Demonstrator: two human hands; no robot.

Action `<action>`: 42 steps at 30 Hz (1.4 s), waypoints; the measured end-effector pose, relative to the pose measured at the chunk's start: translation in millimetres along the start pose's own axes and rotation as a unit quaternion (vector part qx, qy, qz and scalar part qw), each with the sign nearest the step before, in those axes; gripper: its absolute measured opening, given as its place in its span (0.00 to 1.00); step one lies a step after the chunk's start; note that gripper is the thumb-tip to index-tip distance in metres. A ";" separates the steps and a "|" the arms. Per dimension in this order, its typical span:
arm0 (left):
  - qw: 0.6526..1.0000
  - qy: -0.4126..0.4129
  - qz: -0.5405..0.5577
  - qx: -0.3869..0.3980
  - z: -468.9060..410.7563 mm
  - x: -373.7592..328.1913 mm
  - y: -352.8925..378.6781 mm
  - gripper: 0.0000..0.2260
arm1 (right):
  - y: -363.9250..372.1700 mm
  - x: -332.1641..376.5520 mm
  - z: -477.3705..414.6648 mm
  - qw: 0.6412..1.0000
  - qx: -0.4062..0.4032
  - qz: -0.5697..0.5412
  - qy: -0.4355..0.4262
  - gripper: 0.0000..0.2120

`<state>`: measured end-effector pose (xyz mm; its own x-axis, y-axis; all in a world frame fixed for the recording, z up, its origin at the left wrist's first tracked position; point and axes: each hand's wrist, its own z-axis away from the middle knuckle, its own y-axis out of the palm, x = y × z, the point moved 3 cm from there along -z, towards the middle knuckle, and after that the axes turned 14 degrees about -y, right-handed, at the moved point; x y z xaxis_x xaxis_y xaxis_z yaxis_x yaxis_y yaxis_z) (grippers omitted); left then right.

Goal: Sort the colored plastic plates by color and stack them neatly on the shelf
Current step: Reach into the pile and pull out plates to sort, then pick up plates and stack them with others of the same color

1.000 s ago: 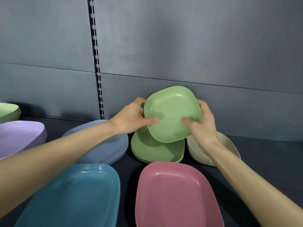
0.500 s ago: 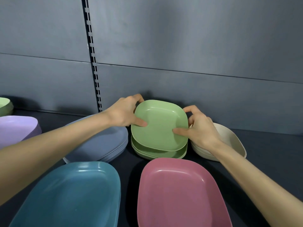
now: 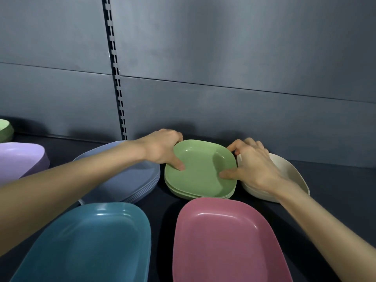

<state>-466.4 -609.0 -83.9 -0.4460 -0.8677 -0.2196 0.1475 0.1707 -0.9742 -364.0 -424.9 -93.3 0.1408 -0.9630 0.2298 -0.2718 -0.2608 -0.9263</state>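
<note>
Head view looks down on a dark shelf (image 3: 335, 190) where both hands are setting a green plate (image 3: 201, 169) onto the green stack (image 3: 183, 193) at the middle of the frame, close to the back panel (image 3: 244, 108). The left hand (image 3: 162, 151) grips the plate's left rim, with the thumb inside the dish and the other fingers curled round the far edge. The right hand (image 3: 254, 165) pinches the right rim, thumb on the inner face and fingers arched over the far right corner. The plate appears to sit on the pile, slightly turned against the rims below, though whether its full weight rests there is hard to tell. Just left of the pile is a blue-grey stack (image 3: 126, 180), and just right is a cream stack (image 3: 289, 174). A teal plate (image 3: 91, 241) and a pink plate (image 3: 223, 241) fill the lower frame. The step in hand seems to be seating this plate. The next move likely calls for nudging its corners into line, then letting go without dragging it or knocking the neighbours.
</note>
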 end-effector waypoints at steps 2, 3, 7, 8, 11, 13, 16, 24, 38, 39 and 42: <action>0.999 0.000 0.020 0.029 -0.4 2.1 2.5 0.26 | 1.3 -0.1 0.2 1.000 0.019 0.000 0.000 0.25; 0.999 0.000 0.030 0.038 -0.7 2.8 3.2 0.26 | 1.9 -0.1 0.1 1.000 0.025 -0.002 0.000 0.25; 0.998 0.002 0.042 0.039 -0.7 2.5 3.4 0.25 | 3.4 -1.4 -0.5 1.000 0.025 -0.012 -0.006 0.24; 0.998 0.000 0.040 0.039 -0.4 2.8 3.7 0.25 | 4.0 -2.0 -0.9 1.000 0.023 -0.014 -0.007 0.24; 0.999 -0.006 0.033 0.038 0.7 3.9 5.8 0.25 | 7.5 -3.4 -2.3 1.000 0.013 -0.007 -0.011 0.23; 0.999 -0.007 0.029 0.030 2.0 4.4 6.2 0.26 | 9.3 -3.5 -3.4 1.000 0.002 -0.001 -0.017 0.23; 0.999 -0.006 0.022 0.030 5.1 5.2 7.2 0.26 | 9.9 -3.6 -3.9 1.000 -0.004 0.002 -0.023 0.21; 0.997 0.048 -0.031 -0.043 17.9 -4.9 -17.1 0.30 | -11.7 3.9 -2.8 0.998 0.035 -0.019 -0.043 0.26; 0.948 0.204 -0.023 -0.242 88.6 -147.9 -81.7 0.23 | -166.2 -32.8 92.6 0.990 -0.114 0.082 0.000 0.21; 0.946 0.208 -0.026 -0.246 93.7 -161.5 -78.8 0.23 | -175.1 -40.1 106.4 0.989 -0.121 0.087 0.007 0.21; 0.943 0.217 -0.026 -0.251 110.2 -208.2 -65.7 0.23 | -197.4 -66.5 152.7 0.986 -0.131 0.103 0.023 0.20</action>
<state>-286.0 -491.0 31.5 -0.7767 -0.6266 -0.0645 -0.2733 0.4275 -0.8617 -174.4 -299.0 28.8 0.0156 -0.9979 0.0629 -0.5284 -0.0616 -0.8468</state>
